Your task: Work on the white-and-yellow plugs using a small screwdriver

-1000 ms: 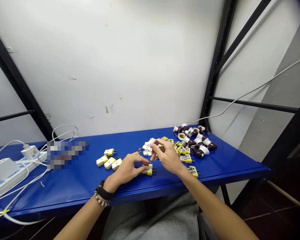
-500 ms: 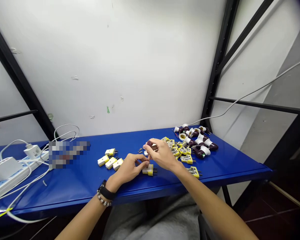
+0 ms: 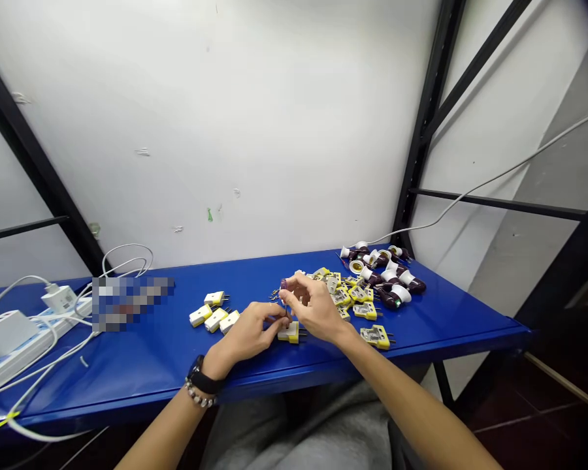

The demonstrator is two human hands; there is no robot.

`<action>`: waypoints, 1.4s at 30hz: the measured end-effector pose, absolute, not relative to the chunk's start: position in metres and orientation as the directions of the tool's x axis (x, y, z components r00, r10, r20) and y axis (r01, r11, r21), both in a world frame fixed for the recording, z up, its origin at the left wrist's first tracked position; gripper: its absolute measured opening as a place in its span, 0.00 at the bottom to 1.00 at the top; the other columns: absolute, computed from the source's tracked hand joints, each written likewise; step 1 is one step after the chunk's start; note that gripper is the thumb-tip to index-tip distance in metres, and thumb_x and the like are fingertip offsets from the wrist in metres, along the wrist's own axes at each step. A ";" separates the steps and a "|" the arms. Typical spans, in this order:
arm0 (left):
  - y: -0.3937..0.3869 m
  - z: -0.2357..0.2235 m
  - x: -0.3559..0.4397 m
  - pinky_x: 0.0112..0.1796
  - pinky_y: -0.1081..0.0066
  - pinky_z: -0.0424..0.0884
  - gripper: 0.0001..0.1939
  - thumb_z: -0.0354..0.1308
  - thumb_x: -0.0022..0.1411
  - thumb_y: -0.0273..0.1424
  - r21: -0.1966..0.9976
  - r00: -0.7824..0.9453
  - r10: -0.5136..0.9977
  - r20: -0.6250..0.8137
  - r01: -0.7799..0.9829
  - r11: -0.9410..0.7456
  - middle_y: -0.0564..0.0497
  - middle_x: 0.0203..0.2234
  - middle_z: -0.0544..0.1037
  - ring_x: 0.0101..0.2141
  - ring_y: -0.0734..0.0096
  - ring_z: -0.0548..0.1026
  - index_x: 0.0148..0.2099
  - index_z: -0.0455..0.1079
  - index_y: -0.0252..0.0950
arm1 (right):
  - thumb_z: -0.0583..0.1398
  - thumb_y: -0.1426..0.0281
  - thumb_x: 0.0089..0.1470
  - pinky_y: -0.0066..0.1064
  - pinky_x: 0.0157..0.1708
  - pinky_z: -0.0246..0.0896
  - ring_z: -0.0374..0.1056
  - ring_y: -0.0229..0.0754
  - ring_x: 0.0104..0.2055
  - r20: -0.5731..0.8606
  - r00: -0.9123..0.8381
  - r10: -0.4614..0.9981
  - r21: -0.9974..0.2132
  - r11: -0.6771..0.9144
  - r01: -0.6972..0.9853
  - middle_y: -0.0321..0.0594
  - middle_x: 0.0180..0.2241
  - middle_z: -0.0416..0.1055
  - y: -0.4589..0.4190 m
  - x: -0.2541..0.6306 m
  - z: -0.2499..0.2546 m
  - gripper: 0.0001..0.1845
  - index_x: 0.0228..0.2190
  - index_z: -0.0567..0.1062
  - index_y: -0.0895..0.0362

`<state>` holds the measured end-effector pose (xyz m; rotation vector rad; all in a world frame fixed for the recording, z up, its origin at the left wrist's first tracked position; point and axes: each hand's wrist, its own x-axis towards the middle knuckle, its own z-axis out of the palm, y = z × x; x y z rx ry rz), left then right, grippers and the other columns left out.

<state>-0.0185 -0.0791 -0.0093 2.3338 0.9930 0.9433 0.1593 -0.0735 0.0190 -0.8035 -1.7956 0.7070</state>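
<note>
My left hand (image 3: 249, 333) pinches a yellow and white plug (image 3: 290, 332) that rests on the blue table (image 3: 142, 352) near its front edge. My right hand (image 3: 313, 307) is closed on a small screwdriver with a dark purple handle (image 3: 284, 286), held upright with its tip down at the plug. Three assembled plugs (image 3: 214, 314) lie in a row just left of my hands. A heap of yellow and white plug parts (image 3: 345, 294) lies right behind my right hand.
Dark purple and white lamp sockets (image 3: 387, 274) are piled at the back right. A white power strip (image 3: 10, 346) with chargers and cables sits at the far left. One yellow plug part (image 3: 376, 336) lies near the front edge. Black shelf posts (image 3: 421, 117) stand on both sides.
My right hand has moved left from the parts heap with the screwdriver and turned it upright over the plug. My left hand stays on the plug.
</note>
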 end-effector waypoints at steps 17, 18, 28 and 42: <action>-0.076 -0.019 -0.018 0.31 0.75 0.71 0.07 0.60 0.64 0.32 0.647 0.437 0.785 0.439 0.453 -0.613 0.50 0.29 0.81 0.29 0.69 0.77 0.35 0.76 0.34 | 0.66 0.66 0.53 0.25 0.20 0.56 0.62 0.34 0.22 0.618 -0.191 0.762 -0.726 0.647 0.231 0.33 0.24 0.72 -0.075 0.154 0.018 0.07 0.30 0.74 0.56; -0.075 -0.020 -0.018 0.30 0.75 0.71 0.08 0.60 0.64 0.32 0.652 0.425 0.790 0.442 0.452 -0.608 0.51 0.28 0.81 0.28 0.70 0.77 0.34 0.76 0.34 | 0.67 0.65 0.52 0.25 0.20 0.56 0.62 0.34 0.21 0.617 -0.186 0.765 -0.728 0.644 0.233 0.33 0.23 0.71 -0.075 0.154 0.018 0.09 0.29 0.74 0.55; -0.080 -0.015 -0.019 0.33 0.74 0.70 0.09 0.56 0.64 0.25 0.590 0.473 0.757 0.450 0.479 -0.650 0.50 0.31 0.83 0.31 0.68 0.78 0.38 0.78 0.36 | 0.64 0.66 0.56 0.26 0.24 0.61 0.68 0.36 0.25 0.602 -0.223 0.767 -0.736 0.641 0.218 0.36 0.29 0.76 -0.074 0.155 0.013 0.06 0.35 0.77 0.56; -0.079 -0.015 -0.019 0.31 0.74 0.68 0.09 0.56 0.65 0.27 0.579 0.465 0.767 0.442 0.504 -0.640 0.50 0.28 0.82 0.29 0.69 0.76 0.35 0.78 0.35 | 0.64 0.67 0.56 0.27 0.23 0.60 0.68 0.36 0.24 0.635 -0.197 0.747 -0.710 0.665 0.230 0.38 0.29 0.79 -0.075 0.154 0.013 0.07 0.37 0.80 0.56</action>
